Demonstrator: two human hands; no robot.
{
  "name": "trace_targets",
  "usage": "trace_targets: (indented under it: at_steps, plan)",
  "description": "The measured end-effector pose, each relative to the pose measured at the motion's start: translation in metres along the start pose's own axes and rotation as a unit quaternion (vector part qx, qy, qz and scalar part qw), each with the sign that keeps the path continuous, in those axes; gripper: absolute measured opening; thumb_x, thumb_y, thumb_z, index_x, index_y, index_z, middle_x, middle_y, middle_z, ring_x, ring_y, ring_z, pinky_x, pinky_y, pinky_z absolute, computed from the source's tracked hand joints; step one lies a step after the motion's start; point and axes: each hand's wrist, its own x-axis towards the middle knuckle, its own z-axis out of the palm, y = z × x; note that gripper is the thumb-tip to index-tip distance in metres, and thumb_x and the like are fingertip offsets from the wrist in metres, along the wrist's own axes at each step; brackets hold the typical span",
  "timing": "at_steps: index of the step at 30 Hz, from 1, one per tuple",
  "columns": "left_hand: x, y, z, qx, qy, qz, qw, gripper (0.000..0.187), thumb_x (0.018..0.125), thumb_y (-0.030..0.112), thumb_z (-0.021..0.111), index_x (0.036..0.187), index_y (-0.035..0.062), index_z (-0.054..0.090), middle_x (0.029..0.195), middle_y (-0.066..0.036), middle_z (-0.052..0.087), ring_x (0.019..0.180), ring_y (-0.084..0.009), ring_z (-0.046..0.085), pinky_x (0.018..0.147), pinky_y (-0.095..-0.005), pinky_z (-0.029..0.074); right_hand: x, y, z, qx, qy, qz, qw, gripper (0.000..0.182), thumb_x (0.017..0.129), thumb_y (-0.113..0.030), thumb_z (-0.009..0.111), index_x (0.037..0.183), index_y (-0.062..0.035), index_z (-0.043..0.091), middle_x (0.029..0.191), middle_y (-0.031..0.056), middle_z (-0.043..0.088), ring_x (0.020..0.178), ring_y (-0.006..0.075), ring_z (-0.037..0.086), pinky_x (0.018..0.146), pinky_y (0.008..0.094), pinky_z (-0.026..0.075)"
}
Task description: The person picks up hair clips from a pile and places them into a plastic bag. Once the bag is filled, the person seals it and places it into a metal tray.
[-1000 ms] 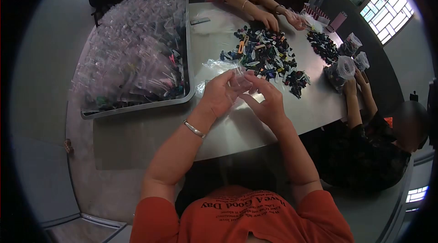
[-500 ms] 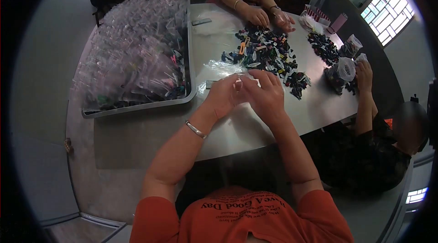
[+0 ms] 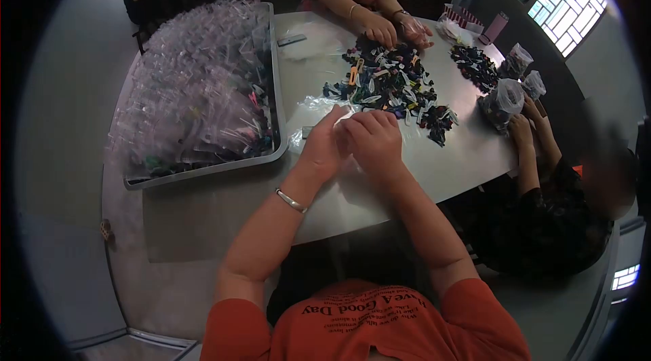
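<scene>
My left hand and my right hand meet over the near part of the table, with a small clear plastic bag held between them. The fingers of my right hand are bent over and pressed to the bag; my left thumb side faces it. What the bag contains, if anything, is hidden by my fingers. Just beyond my hands lie loose clear plastic bags. Past them spreads a heap of small, mostly dark hair clips, among them an orange one.
A large grey tray at left is heaped with filled clear bags. A co-worker's hands are at the far side of the heap. At right, another person's hands are near filled bags and dark clips.
My right hand has shifted slightly left and its fingers have curled in closer to my left hand. The person at right has brought their hands lower, nearer the table edge.
</scene>
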Motion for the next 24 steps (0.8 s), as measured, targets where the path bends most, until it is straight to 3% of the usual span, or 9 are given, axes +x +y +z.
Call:
trace_targets:
  at_steps: [1,3,5,7,11,14,17,24]
  plan:
    - [0.000,0.000,0.000,0.003,-0.005,-0.006,1.000,0.035,0.096,0.037,0.042,0.110,0.0074,0.054,0.104,-0.006,0.061,0.098,-0.0176,0.057,0.089,-0.0328,0.044,-0.001,0.001,0.002,-0.017,-0.015,-0.004,1.000,0.020,0.063,-0.012,0.066,0.083,-0.0093,0.061,0.081,0.0027,0.058,0.074,0.0217,0.057,0.069,0.0355,0.044]
    - [0.000,-0.003,0.000,0.023,0.090,0.007,0.996,0.032,0.096,0.035,0.043,0.106,0.0070,0.055,0.101,-0.005,0.061,0.096,-0.0162,0.059,0.085,-0.0312,0.046,0.000,0.001,0.004,-0.006,0.015,-0.012,1.000,0.021,0.063,-0.012,0.066,0.083,-0.0094,0.060,0.081,0.0025,0.058,0.073,0.0211,0.057,0.068,0.0343,0.043]
    - [0.002,-0.002,-0.004,0.012,0.043,0.011,0.999,0.030,0.097,0.031,0.042,0.107,0.0060,0.055,0.100,-0.005,0.061,0.095,-0.0158,0.059,0.085,-0.0310,0.047,0.001,-0.001,0.002,-0.014,0.009,-0.002,1.000,0.021,0.064,-0.012,0.066,0.084,-0.0097,0.060,0.081,0.0025,0.058,0.073,0.0205,0.056,0.067,0.0342,0.043]
    - [0.003,-0.004,-0.001,0.001,0.104,0.047,0.993,0.021,0.094,0.025,0.050,0.104,0.0079,0.056,0.089,-0.003,0.061,0.082,-0.0135,0.061,0.072,-0.0278,0.050,0.001,0.001,0.004,-0.008,0.027,0.007,1.000,0.021,0.064,-0.013,0.065,0.084,-0.0100,0.060,0.081,0.0024,0.058,0.073,0.0202,0.056,0.068,0.0345,0.043]
    - [-0.004,-0.003,0.024,0.033,0.164,0.050,0.985,0.020,0.094,0.024,0.050,0.106,0.0089,0.056,0.088,-0.002,0.061,0.079,-0.0116,0.059,0.069,-0.0256,0.050,0.006,0.000,0.002,-0.022,0.035,0.009,0.999,0.020,0.065,-0.012,0.071,0.083,-0.0119,0.062,0.075,-0.0010,0.058,0.072,0.0185,0.056,0.066,0.0325,0.041]
    - [-0.001,-0.002,0.012,0.014,0.154,0.037,0.987,0.021,0.094,0.025,0.050,0.105,0.0092,0.057,0.091,-0.002,0.061,0.081,-0.0115,0.059,0.070,-0.0255,0.050,-0.004,0.008,0.004,-0.025,-0.001,0.010,1.000,0.020,0.065,-0.013,0.071,0.082,-0.0117,0.062,0.074,-0.0009,0.057,0.072,0.0185,0.056,0.066,0.0330,0.041]
    - [0.000,-0.003,0.005,0.032,0.122,0.034,0.991,0.021,0.093,0.026,0.051,0.104,0.0096,0.057,0.093,-0.003,0.060,0.084,-0.0124,0.059,0.070,-0.0257,0.049,0.001,0.004,0.002,-0.014,0.026,0.029,0.999,0.017,0.065,-0.013,0.071,0.080,-0.0114,0.062,0.076,-0.0003,0.059,0.072,0.0190,0.056,0.065,0.0335,0.041]
    - [-0.003,-0.005,0.013,0.036,0.155,0.011,0.987,0.025,0.095,0.031,0.047,0.104,0.0100,0.056,0.093,-0.003,0.060,0.084,-0.0147,0.059,0.071,-0.0287,0.050,-0.002,0.003,0.000,0.049,0.013,0.092,0.994,0.021,0.068,-0.009,0.069,0.088,-0.0092,0.064,0.085,0.0040,0.063,0.075,0.0230,0.059,0.066,0.0349,0.043]
